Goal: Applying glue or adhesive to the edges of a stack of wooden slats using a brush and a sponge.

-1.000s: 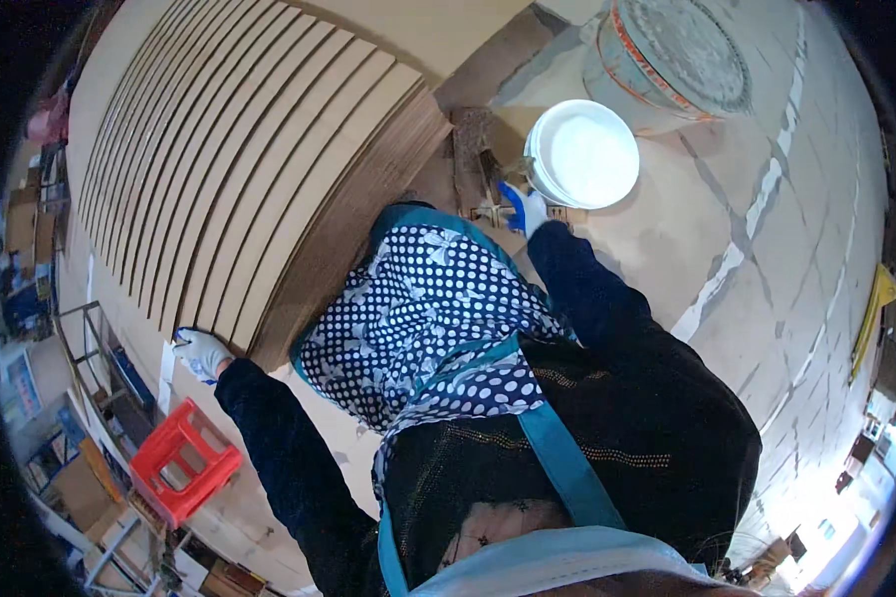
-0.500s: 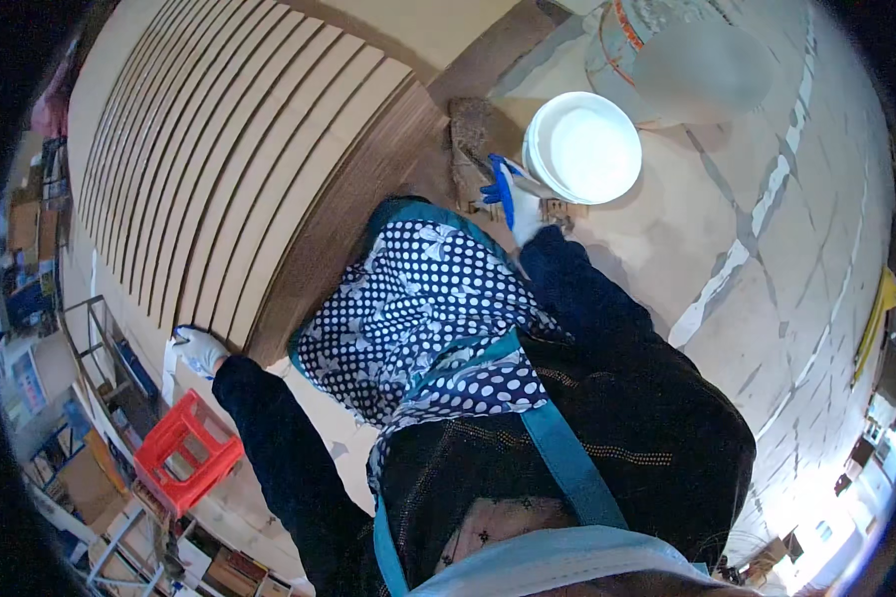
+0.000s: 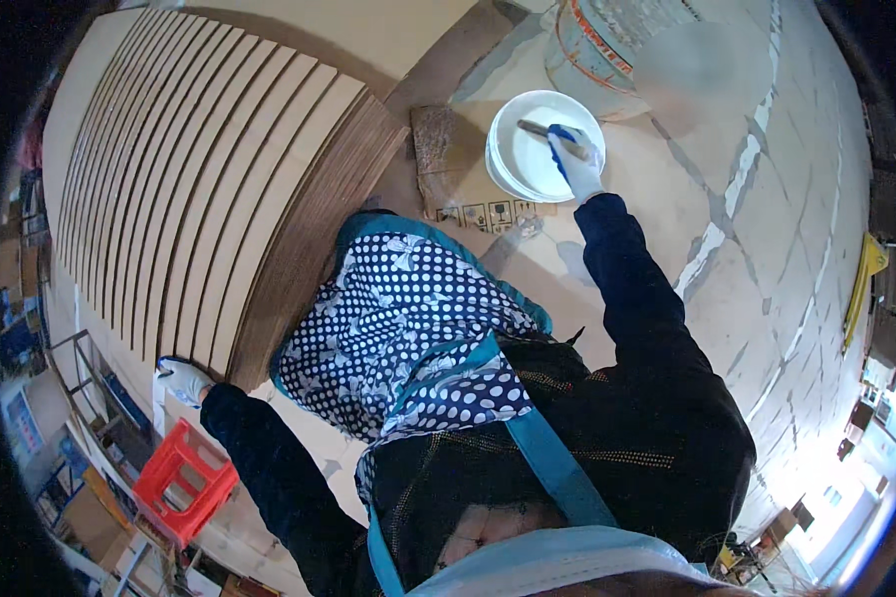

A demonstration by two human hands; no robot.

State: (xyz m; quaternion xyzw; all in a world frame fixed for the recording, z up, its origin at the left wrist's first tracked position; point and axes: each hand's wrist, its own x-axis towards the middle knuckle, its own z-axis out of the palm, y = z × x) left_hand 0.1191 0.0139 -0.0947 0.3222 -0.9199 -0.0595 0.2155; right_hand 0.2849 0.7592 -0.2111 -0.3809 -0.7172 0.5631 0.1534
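My right hand (image 3: 575,164) closed around slim tool (image 3: 534,128) over white bucket (image 3: 501,173); left hand (image 3: 182,382) at fanned cardboard sheets (image 3: 209,189), grip unclear. Bumping rim might tip bucket.

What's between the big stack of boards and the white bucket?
In the head view, a flat brown piece, probably cardboard, lies between the stack of boards and the white bucket.

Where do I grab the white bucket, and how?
Probably by the top rim of the white bucket, from the person's left, pinching the edge from above. It stands open side up, and its round rim is uncovered there, while the right hand holds a tool over the right part.
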